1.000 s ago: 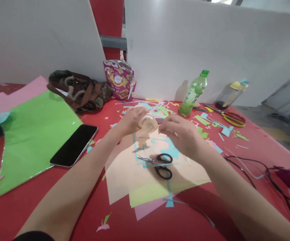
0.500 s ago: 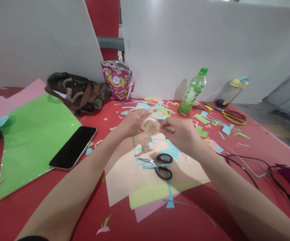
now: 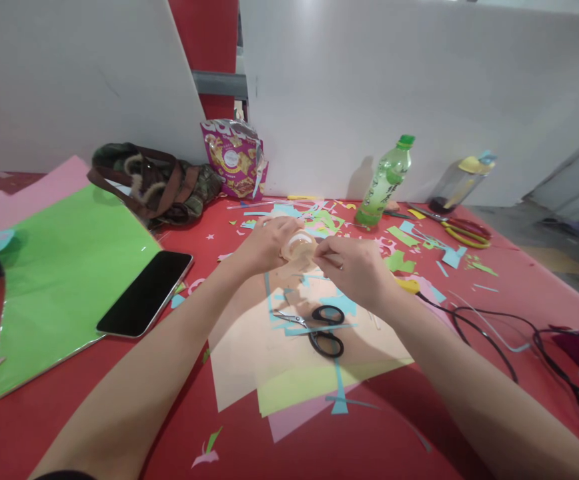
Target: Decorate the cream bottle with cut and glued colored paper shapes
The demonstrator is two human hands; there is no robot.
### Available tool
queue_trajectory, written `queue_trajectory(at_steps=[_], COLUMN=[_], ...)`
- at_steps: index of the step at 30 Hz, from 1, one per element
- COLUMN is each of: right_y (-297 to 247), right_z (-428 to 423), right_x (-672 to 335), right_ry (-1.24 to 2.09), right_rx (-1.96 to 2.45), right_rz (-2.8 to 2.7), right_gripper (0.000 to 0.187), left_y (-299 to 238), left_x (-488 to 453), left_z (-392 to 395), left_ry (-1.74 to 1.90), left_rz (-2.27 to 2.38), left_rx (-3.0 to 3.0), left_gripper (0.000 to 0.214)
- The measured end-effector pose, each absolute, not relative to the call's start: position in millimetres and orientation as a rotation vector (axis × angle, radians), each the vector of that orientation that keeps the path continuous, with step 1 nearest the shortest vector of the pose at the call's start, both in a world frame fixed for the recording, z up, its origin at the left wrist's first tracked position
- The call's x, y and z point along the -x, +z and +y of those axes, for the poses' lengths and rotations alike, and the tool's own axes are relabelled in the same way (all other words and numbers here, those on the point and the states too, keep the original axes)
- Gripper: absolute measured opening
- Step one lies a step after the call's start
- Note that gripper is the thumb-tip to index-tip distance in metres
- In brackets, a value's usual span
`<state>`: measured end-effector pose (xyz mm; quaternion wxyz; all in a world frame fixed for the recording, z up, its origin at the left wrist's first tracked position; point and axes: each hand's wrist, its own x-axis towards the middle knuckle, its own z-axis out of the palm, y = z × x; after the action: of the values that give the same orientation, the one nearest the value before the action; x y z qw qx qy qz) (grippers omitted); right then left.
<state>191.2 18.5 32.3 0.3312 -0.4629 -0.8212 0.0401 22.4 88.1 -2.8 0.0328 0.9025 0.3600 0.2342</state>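
We are gripping a clear tape roll (image 3: 300, 249) with our left hand (image 3: 271, 241) and pinching its edge with our right hand (image 3: 357, 265); scissors (image 3: 303, 321) are lying nearer us.

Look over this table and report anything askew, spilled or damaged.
Paper scraps litter the red table, especially near the bottle, so it looks messy. The stacked sheets under the black-handled scissors sit askew, their edges fanning out unevenly. I see no spill or obvious damage.
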Motion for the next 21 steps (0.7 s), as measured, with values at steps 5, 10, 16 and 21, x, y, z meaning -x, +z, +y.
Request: queue_trajectory(at_steps=[5,10,16,21], right_y=[31.5,30.7,31.1,31.3], right_z=[18.7,18.5,18.3,18.5], right_x=[-189.5,-189.0,-189.4,-189.7], right_ry=[0.096,0.068,0.057,0.104], right_rx=[1.208,1.199,1.206,1.225], right_rz=[-2.142,-2.138,-2.131,-2.126], right_gripper=[0.012,0.012,0.013,0.012], left_y=[-2.2,-1.8,-1.4,-1.0], left_x=[-23.0,-23.0,-22.9,-23.1], left_z=[87.2,86.9,86.8,86.7], left_ry=[0.714,0.7,0.697,0.695], left_rz=[1.104,1.113,1.121,1.123], left_rx=[-2.772,-2.776,-2.778,-2.773], left_gripper=[0.047,0.047,0.048,0.048])
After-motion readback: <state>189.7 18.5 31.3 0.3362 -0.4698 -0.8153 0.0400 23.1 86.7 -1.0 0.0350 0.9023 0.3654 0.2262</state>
